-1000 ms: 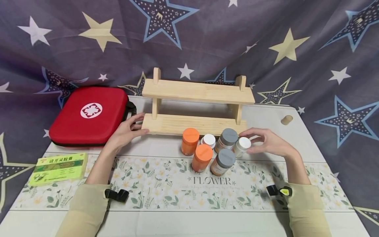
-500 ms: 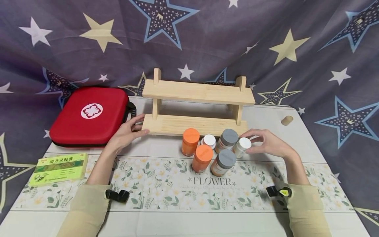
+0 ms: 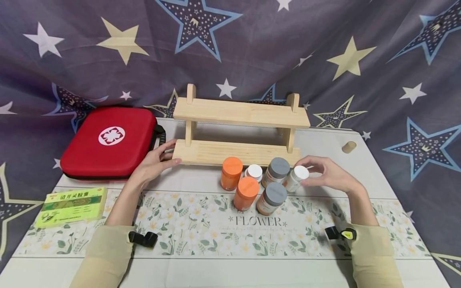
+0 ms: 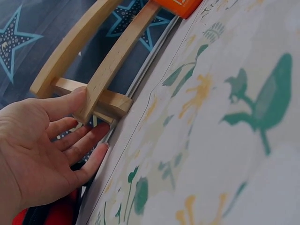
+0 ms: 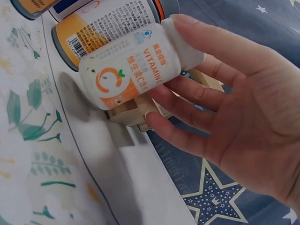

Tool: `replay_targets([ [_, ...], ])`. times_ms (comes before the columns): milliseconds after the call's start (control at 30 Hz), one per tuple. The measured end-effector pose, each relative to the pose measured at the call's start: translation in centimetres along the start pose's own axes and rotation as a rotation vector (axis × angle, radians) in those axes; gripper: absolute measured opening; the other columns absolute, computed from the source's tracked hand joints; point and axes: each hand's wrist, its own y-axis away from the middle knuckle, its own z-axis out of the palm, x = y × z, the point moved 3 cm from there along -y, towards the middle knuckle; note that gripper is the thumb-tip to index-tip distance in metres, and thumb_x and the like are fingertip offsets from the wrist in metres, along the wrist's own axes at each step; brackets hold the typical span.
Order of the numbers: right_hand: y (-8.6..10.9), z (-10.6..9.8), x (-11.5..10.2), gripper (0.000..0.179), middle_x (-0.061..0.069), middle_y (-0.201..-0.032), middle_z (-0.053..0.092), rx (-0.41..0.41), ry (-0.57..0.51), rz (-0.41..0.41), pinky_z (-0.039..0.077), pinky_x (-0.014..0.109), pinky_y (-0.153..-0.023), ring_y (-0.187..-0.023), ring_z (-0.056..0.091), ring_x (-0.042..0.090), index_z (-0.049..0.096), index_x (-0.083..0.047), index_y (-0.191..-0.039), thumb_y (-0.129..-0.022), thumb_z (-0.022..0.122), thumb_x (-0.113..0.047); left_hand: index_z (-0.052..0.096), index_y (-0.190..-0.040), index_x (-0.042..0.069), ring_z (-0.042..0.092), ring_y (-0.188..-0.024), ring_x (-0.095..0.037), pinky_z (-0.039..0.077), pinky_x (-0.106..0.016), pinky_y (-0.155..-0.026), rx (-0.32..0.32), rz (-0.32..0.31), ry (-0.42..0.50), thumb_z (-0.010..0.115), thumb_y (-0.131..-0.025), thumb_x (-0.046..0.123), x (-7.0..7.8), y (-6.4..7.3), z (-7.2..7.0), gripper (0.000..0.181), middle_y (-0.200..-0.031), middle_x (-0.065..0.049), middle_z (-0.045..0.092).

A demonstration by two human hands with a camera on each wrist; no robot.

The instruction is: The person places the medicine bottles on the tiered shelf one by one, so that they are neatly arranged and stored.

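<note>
A: What's the left hand doing?

B: Holding the left end of the rack's lower board, thumb at the front corner, fingers past the end. The right hand is well apart from it, pinching a bottle by its white cap between thumb and fingertips.

A: Where's that bottle exactly?

B: In front of the rack's right end, just beside the grey jars. Whether its base touches the bench, I can't tell.

A: Do the wrist views add anything?

B: The right one does: the label reads VITAMIN C over an orange swirl, and there's a barcode on the jar behind. From the head it's mostly caps. The left one shows the lower fingers reaching under the board.

A: How's the room around the hands?

B: Tight on the left, with the red case's handle just beside the fingers. The rack stands near the bench's far edge, by the curtain. To the right, bare bench runs on past the hand towards a peg; in front, the floral runner spreads nearer the wearer.
</note>
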Motion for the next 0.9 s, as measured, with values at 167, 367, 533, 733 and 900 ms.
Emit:
replay_targets([
  [167, 0.3, -0.3, -0.2, 0.039, 0.002, -0.112, 0.073, 0.024, -0.03, -0.009, 0.053, 0.023, -0.094, -0.106, 0.069, 0.01, 0.069, -0.009, -0.119, -0.084, 0.082, -0.001, 0.02, -0.166, 0.022, 0.053, -0.14, -0.033, 0.044, -0.015, -0.091, 0.006, 0.0, -0.017, 0.07, -0.099, 0.024, 0.0, 0.1, 0.0, 0.083, -0.166, -0.013, 0.034],
  [367, 0.7, -0.8, -0.4, 0.04, -0.002, -0.112, 0.073, 0.042, -0.086, -0.008, 0.054, 0.022, -0.09, -0.102, 0.071, 0.01, 0.066, -0.004, -0.123, -0.085, 0.078, 0.004, 0.021, -0.166, 0.022, 0.053, -0.14, -0.033, 0.044, -0.017, -0.092, 0.01, -0.002, -0.023, 0.07, -0.099, 0.024, -0.1, 0.0, 0.0, 0.083, -0.166, -0.013, 0.035],
  [533, 1.0, -1.4, -0.6, 0.038, -0.001, -0.113, 0.073, 0.063, -0.152, -0.026, 0.055, 0.023, -0.086, -0.099, 0.071, 0.011, 0.063, 0.001, -0.124, -0.088, 0.072, 0.009, 0.02, -0.166, 0.021, 0.052, -0.141, -0.034, 0.044, -0.013, -0.09, 0.004, 0.0, 0.004, 0.069, -0.099, 0.022, -0.1, 0.1, 0.1, 0.083, -0.167, -0.012, 0.034],
  [733, 1.3, -2.0, -1.0, 0.037, -0.004, -0.113, 0.075, 0.125, -0.253, -0.038, 0.055, 0.022, -0.084, -0.1, 0.07, 0.007, 0.062, -0.002, -0.123, -0.089, 0.065, 0.014, 0.019, -0.166, 0.022, 0.052, -0.142, -0.033, 0.045, -0.017, -0.095, -0.003, -0.003, -0.001, 0.07, -0.099, 0.023, -0.1, 0.1, 0.1, 0.084, -0.165, -0.013, 0.038],
  [900, 0.8, -2.5, -1.7, 0.04, -0.004, -0.113, 0.074, 0.156, -0.344, -0.095, 0.055, 0.021, -0.083, -0.1, 0.069, 0.005, 0.063, -0.005, -0.123, -0.09, 0.058, 0.018, 0.02, -0.166, 0.022, 0.053, -0.141, -0.034, 0.046, -0.027, -0.101, 0.0, -0.009, -0.01, 0.07, -0.099, 0.023, -0.1, 0.1, -0.1, 0.084, -0.164, -0.014, 0.039],
])
